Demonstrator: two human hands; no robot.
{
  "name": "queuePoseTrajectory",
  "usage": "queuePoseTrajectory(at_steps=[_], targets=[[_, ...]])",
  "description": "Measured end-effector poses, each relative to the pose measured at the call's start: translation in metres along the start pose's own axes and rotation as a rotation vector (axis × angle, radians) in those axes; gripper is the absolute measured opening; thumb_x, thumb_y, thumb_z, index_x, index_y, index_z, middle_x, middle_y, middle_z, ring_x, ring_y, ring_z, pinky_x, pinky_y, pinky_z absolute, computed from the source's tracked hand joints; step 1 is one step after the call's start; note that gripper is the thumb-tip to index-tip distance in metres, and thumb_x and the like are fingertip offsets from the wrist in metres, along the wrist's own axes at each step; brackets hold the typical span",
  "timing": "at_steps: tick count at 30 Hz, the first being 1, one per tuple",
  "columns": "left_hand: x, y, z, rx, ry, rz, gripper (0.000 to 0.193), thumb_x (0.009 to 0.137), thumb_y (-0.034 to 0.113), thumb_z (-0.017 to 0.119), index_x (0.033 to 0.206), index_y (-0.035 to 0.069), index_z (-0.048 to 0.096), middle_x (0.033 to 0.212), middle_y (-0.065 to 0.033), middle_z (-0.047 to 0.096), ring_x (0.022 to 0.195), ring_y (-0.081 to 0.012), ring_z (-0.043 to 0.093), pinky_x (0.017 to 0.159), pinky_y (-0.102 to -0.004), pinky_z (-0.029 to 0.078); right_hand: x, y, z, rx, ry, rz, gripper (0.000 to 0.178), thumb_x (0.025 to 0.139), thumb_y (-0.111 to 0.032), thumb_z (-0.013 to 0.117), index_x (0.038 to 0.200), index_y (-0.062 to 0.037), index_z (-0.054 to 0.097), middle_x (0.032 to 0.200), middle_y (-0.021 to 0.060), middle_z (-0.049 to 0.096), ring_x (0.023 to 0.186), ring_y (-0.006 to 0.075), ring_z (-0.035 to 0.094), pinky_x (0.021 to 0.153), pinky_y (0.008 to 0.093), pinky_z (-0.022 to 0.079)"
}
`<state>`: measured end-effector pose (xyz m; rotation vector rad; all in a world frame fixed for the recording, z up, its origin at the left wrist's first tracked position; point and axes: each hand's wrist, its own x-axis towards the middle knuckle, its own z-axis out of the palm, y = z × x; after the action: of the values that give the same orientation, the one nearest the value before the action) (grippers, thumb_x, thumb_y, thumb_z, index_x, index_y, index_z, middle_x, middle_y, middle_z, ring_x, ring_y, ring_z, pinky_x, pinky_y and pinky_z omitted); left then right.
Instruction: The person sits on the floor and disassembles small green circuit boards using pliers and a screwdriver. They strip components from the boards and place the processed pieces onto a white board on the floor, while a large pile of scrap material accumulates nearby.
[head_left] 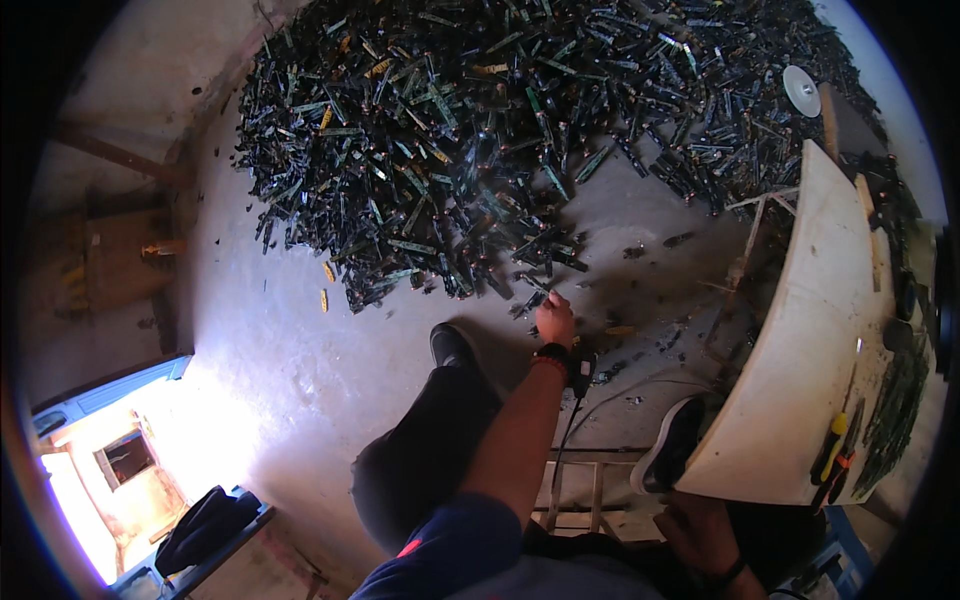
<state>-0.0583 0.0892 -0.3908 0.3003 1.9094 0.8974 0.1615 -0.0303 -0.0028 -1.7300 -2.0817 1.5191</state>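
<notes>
My left hand [556, 320], with a dark band and a red bracelet at the wrist, reaches down to the near edge of a large pile of dark, narrow strips [440, 160] on the floor. Its fingers are closed around the end of one thin strip [536, 285], which points up and left toward the pile. Many strips show green or yellow faces; their exact kind is too small to make out. In the shadow at the lower right, my right hand [698, 532] rests low beside the table's near edge, its fingers too dim to read.
A pale curved-looking tabletop [780, 400] stands at the right, bearing yellow-and-black screwdrivers [830, 450] and a heap of green strips [895, 425]. A white disc [801, 91] is beyond it. A cable [600, 410] crosses the floor. A dark bag [205, 530] lies at the lower left.
</notes>
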Motion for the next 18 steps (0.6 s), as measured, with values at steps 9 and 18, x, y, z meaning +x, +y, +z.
queuePoseTrajectory(at_steps=[9,18], targets=[[-0.032,0.014,-0.033,0.199,0.032,0.263,0.045,0.094,0.031,0.042,0.07,0.0,0.063,0.065,-0.0192,0.061,0.063,-0.0396,0.058,0.06,-0.0469,0.043,-0.01,-0.01,0.008,0.113,-0.06,0.082,0.018,0.082,-0.016,0.062,0.093,-0.0019,0.061,0.078,0.0174,0.062,0.071,0.0355,0.061,0.062,0.0384,0.049],[-0.08,0.037,-0.072,0.078,0.034,0.433,0.045,0.096,0.031,0.041,0.073,0.0,0.062,0.063,-0.0144,0.061,0.058,-0.0333,0.058,0.057,-0.0449,0.044,-0.015,-0.001,0.028,0.071,0.026,-0.053,0.018,0.084,-0.021,0.059,0.089,-0.0037,0.061,0.079,0.0181,0.062,0.075,0.0359,0.062,0.064,0.0407,0.049]])
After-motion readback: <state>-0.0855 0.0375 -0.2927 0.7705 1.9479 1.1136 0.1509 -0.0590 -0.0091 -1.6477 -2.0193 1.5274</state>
